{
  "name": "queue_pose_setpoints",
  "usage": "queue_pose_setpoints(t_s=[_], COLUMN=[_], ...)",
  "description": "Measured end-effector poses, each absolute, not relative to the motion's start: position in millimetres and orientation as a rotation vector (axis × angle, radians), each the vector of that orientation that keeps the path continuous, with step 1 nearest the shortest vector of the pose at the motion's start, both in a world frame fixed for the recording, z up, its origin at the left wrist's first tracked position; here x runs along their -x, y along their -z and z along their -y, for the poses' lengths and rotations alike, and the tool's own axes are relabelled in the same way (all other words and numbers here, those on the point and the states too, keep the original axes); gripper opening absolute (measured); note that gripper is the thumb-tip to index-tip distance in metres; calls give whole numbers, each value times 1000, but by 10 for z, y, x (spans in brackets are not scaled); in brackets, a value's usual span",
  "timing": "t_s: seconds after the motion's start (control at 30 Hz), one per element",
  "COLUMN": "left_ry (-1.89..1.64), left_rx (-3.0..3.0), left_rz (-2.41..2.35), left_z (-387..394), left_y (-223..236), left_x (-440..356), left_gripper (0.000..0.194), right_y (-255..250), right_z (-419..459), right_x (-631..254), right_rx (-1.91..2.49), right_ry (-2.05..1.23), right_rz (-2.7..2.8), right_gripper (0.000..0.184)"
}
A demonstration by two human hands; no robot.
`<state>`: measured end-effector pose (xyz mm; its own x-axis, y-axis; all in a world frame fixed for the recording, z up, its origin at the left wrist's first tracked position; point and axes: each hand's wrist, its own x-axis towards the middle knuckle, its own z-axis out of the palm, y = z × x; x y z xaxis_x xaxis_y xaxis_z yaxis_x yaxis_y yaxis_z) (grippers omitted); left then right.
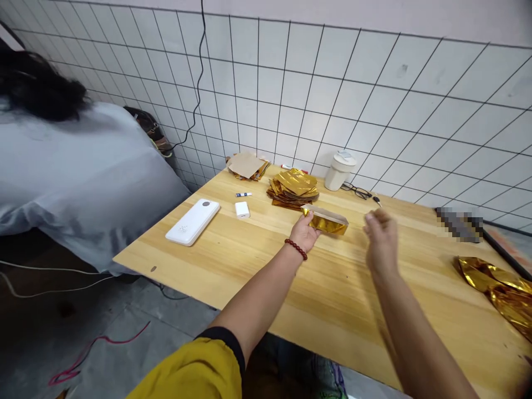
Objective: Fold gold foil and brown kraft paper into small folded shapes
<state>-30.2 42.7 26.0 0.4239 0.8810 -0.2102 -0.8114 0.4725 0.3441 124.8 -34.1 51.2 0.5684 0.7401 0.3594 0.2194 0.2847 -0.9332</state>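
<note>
My left hand point(306, 233) is closed on a folded strip of gold foil paper point(328, 223), gripping its left end above the table. The strip has upright sides, shiny gold outside and dull greyish-brown along the top. A red bead bracelet circles that wrist. To the right of the strip and apart from it, my right hand point(381, 241) is raised with its fingers curled in; motion blurs it a little, and nothing shows in it. Just behind the left hand lies a stack of gold foil paper sheets point(293, 187).
On the wooden table point(249, 266) are a white power bank point(193, 221), a white charger point(241, 209), another paper pile point(247, 166), a lidded cup point(339, 172), glasses point(361, 192) and crumpled gold foil point(502, 288). A person in a grey shirt point(91, 177) is at the left.
</note>
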Motion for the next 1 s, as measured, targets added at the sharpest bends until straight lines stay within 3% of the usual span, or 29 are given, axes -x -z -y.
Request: queue_pose_setpoints(t_s=[0.17,0.3,0.5,0.7,1.0], left_ry=[-1059,-1039,-999,-968,-1016], left_rx=[-210,-202,-348,-649,-783], left_rz=[-391,-397,-361,-395,-565], left_z=[-439,-432,-411,-318,-298], left_y=[-247,-256,-250,-194,-116], left_x=[308,301,311,216,118], left_gripper=[18,14,18,42,35], right_y=[-153,-58,-49,-56,-94], right_z=[244,261,228,210,218], right_x=[-1093,-1109,-1124,-1127,-1144], right_rx=[1103,1136,1140,1068,1035], right_ry=[-770,-815,-825,-795,-824], right_rz=[920,1047,950,820,788], right_gripper=[55,63,36,39,30])
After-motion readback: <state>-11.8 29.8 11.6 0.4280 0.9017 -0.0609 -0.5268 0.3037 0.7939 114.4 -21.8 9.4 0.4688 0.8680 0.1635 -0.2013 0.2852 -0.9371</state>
